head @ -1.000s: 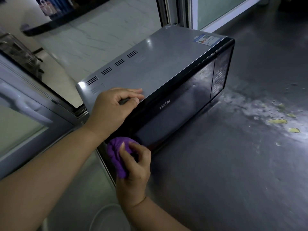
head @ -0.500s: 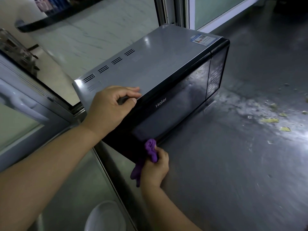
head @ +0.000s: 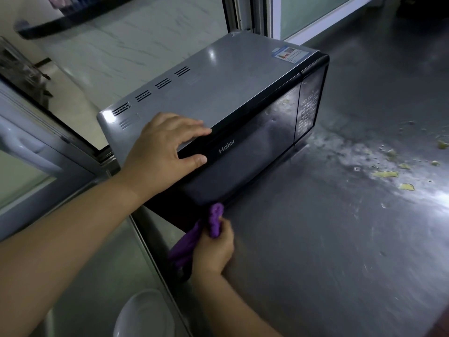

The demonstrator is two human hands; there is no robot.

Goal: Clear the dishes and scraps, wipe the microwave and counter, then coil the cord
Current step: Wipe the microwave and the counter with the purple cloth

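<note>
The step in hand seems to be the wiping of the microwave (head: 218,98), which stands on the grey table (head: 328,239) near its left edge. The left hand (head: 165,152) lies on the top front edge, fingers almost straight, to steady it. The right hand (head: 213,246) grips a bunched purple cloth (head: 215,220) at the lower front corner of the door. Next, I think, the cloth must go across the dark door, which looks smeared. Yellow scraps (head: 386,174) lie on the table further right.
</note>
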